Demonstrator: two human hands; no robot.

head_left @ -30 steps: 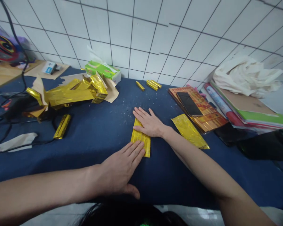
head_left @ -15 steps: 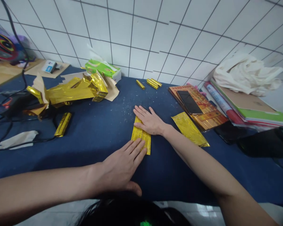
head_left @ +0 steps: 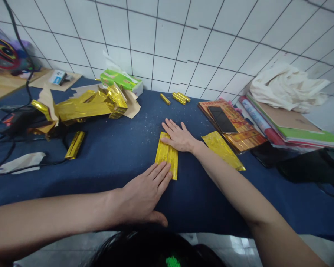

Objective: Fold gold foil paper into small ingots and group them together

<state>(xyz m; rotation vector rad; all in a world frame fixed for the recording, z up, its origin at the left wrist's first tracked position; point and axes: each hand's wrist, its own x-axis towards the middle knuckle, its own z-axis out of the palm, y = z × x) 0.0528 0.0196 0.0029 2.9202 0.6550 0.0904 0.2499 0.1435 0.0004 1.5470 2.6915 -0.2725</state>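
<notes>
A flat gold foil sheet (head_left: 163, 151) lies on the dark blue cloth in front of me, with creases along its length. My left hand (head_left: 144, 193) rests flat, its fingertips on the sheet's near end and its thumb spread to the side. Across the sheet's far right part lies my right hand (head_left: 179, 138), palm down, fingers extended. Neither hand grips anything. To the right is a second gold foil piece (head_left: 222, 150), flat beside a stack of orange printed packets (head_left: 246, 137).
Short gold rolls (head_left: 180, 98) lie near the tiled wall. Crumpled gold foil (head_left: 83, 107), a green tissue box (head_left: 119, 79) and a larger gold roll (head_left: 75, 145) are at left. A black phone (head_left: 222, 119) tops the packets; folders (head_left: 295, 122) stand farther right.
My right hand has shifted slightly away and to the right over the foil sheet, uncovering more of its far end. My left hand stays in nearly the same place on the sheet.
</notes>
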